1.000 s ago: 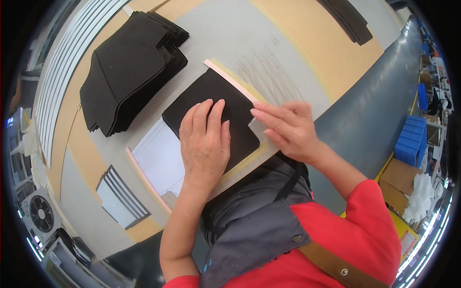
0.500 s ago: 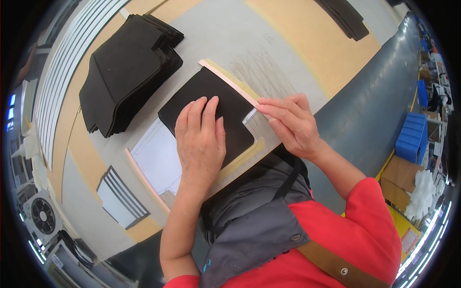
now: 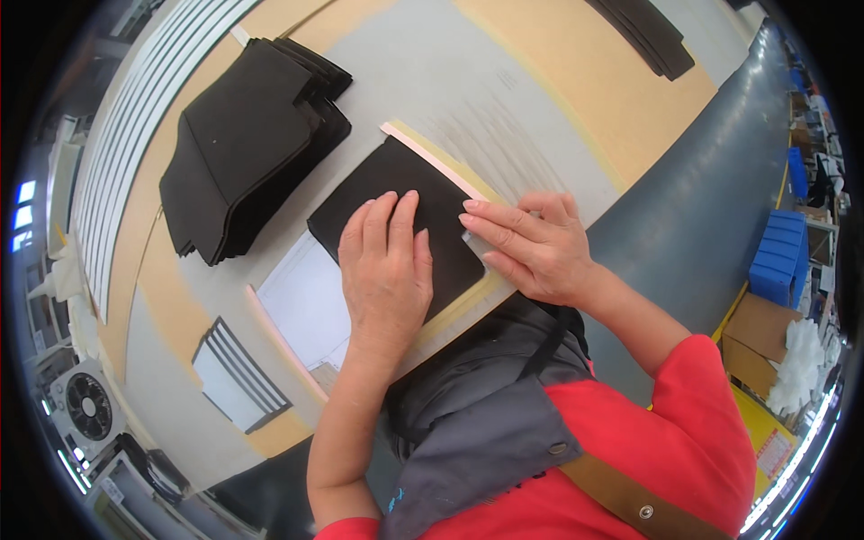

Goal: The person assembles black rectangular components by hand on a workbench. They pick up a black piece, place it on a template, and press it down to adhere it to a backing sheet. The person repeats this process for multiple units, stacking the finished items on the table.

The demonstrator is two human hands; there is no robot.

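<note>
A flat black sheet point(image 3: 360, 184) lies over a white paper template point(image 3: 301, 283) on the worktable. My left hand point(image 3: 387, 265) rests on the sheet, its fingers stretched out and slightly apart. At the sheet's right edge is my right hand point(image 3: 535, 243), fingertips on the edge beside a pale pink strip point(image 3: 427, 155). Its fingers lie extended, and nothing shows in them. A yellowish strip point(image 3: 454, 301) runs along the near edge of the sheet. Another pink strip point(image 3: 279, 337) borders the paper on the left.
A stack of black shaped panels point(image 3: 243, 135) stands at the far left. Near it lies a piece with white and black stripes point(image 3: 238, 373). Long white strips point(image 3: 135, 153) run along the left edge. More black pieces point(image 3: 643, 36) sit at the far right of the table.
My right hand's fingers have shifted left onto the sheet's edge and now lie flatter, covering most of the small white mark there. My left hand stays on the sheet.
</note>
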